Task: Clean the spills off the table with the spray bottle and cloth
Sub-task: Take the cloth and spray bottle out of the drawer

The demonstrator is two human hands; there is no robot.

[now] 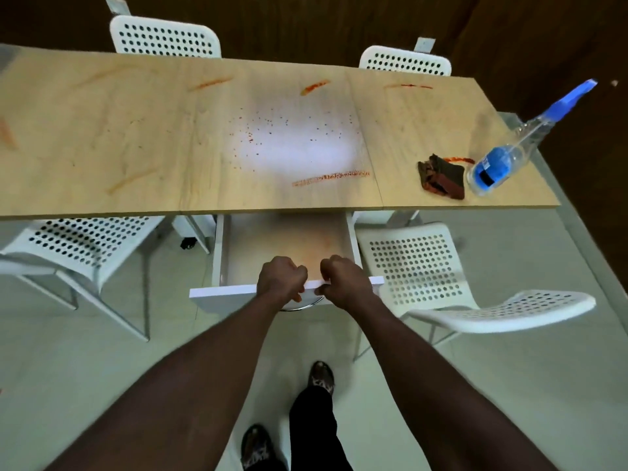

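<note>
Both hands, left hand (280, 278) and right hand (343, 280), fingers curled over an open drawer (217, 294) front at lower centre; cloth (441, 180) and spray bottle (503, 161) stand at right of the red-streaked table (102, 147); white chairs (421, 266) flank the drawer.

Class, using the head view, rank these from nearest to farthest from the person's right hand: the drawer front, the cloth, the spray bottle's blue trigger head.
From the right hand:
1. Drawer front: gripped, directly under the hand.
2. Cloth: on the table, up and to the right.
3. Blue trigger head: far right, beyond the table's end.
</note>
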